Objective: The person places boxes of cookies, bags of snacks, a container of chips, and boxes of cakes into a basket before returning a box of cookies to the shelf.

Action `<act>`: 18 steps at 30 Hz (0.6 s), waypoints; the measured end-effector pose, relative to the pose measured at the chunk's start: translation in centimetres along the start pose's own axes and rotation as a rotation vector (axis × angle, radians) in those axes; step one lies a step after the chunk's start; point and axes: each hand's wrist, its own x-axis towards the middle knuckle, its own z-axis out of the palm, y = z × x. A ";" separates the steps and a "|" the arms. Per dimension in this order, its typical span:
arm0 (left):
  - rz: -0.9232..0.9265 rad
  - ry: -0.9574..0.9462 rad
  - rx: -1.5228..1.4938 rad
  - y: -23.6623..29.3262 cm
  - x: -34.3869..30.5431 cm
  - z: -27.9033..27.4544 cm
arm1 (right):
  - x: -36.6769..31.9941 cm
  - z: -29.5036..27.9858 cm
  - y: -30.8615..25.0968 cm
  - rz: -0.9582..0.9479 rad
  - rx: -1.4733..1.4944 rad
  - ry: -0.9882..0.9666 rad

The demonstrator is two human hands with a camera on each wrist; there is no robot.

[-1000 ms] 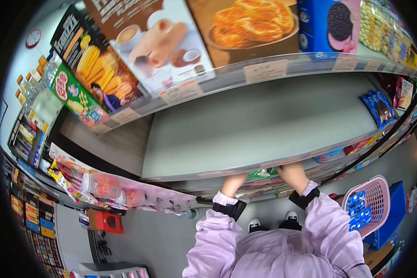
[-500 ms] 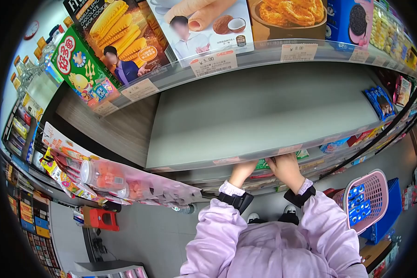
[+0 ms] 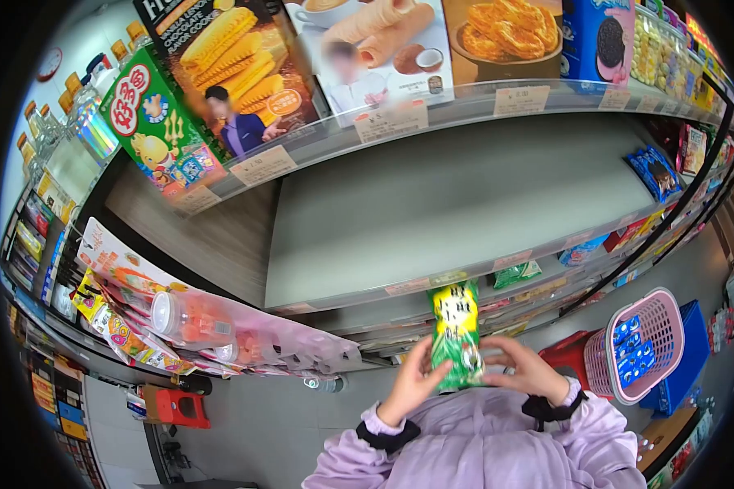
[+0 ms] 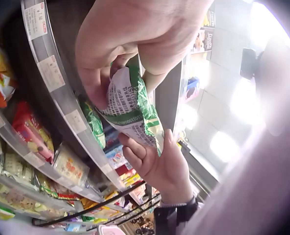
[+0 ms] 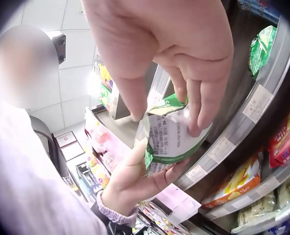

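A green and yellow snack bag (image 3: 457, 334) is held upright between the two hands, in front of the shelf edge. The left hand (image 3: 412, 381) grips its lower left side with thumb and fingers. On the other side the right hand (image 3: 528, 368) has its fingers and thumb curled about the bag's lower right edge. Both wrist views show the bag's white printed back, at the bag (image 4: 127, 105) in the left one and the bag (image 5: 167, 139) in the right one. Another green bag (image 3: 517, 274) lies on the lower shelf.
Boxed biscuits (image 3: 228, 73) stand on the top shelf, above a grey shelf (image 3: 432, 204) with blue packs (image 3: 654, 173) at its right end. Hanging candy packs (image 3: 192, 318) flank the left. A pink basket (image 3: 667, 342) holding blue packs stands at the right, beside a red stool (image 3: 567, 355).
Both hands have come out from the lower shelf toward the body, bringing the green and yellow bag into full view. The head view has shifted slightly.
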 end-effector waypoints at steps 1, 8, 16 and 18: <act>-0.047 -0.031 0.003 -0.3 -1.1 -0.1 | -0.7 0.2 -0.6 0.019 -0.006 -0.025; -0.060 -0.113 0.221 4.1 -4.8 0.8 | -3.4 1.3 -2.2 -0.008 -0.091 -0.118; -0.078 -0.172 0.299 7.7 -5.0 0.8 | -3.9 1.5 -6.2 -0.055 -0.342 -0.198; -0.088 -0.163 0.336 7.3 -5.1 0.9 | -3.7 1.5 -7.1 -0.026 -0.370 -0.215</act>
